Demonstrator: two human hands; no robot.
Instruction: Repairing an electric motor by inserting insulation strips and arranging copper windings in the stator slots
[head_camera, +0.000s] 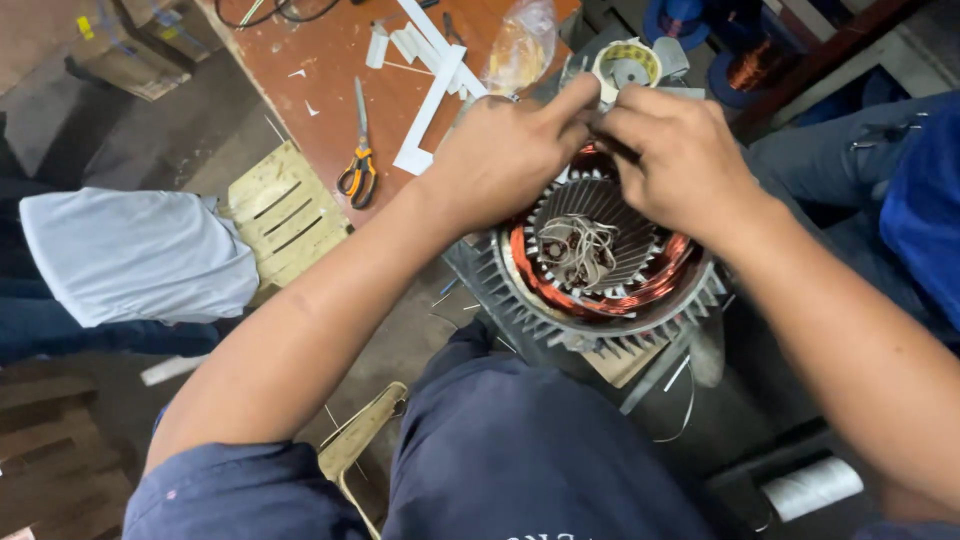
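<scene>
Finned motor stator (600, 300), copper windings, left hand (505, 160), right hand (675, 155) pinching at rim

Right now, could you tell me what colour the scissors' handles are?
Orange and black, on the scissors in the head view.

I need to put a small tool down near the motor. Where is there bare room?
Bare patch on the brown tabletop, between the scissors and the cables at the top edge. Crowded: the white paper strips, plastic bag and tape roll, and the stator rim under the left hand and right hand.
</scene>
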